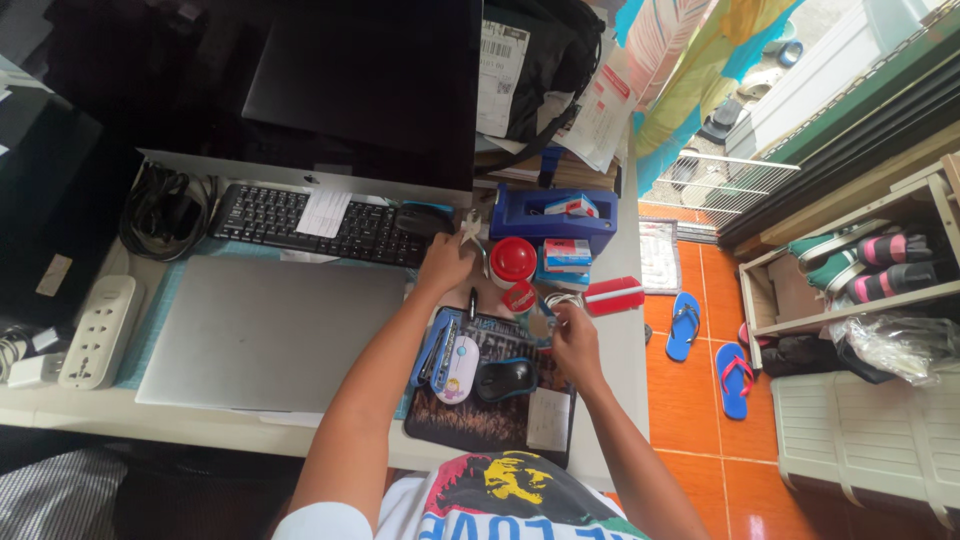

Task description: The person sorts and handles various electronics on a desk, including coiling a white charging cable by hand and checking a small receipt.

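Tabletop: white, it carries all my things; its right edge stands over an orange tiled floor.
Monitor: big and dark, at the far side of the tabletop, screen off.
Laptop: silver, lid closed, it lies flat in front of me on the left.
Keyboard: black, between the monitor and the laptop, a white paper slip lies on its keys.
Mouse pad: dark, with a picture on it, just right of the laptop; a black mouse, a white oval device and a white paper note lie on it.
Power strip: white, at the left edge of the tabletop.
Blue tray: behind my hands, small boxes stand in it.
Red round lid: on a container just right of my left hand.
My left hand: I reach forward to the right end of the keyboard; the fingers are curled around a small pale object, I cannot tell what it is.
My right hand: it is above the far right corner of the mouse pad, fingers bent together at a small light thing; I cannot tell if I really hold it.
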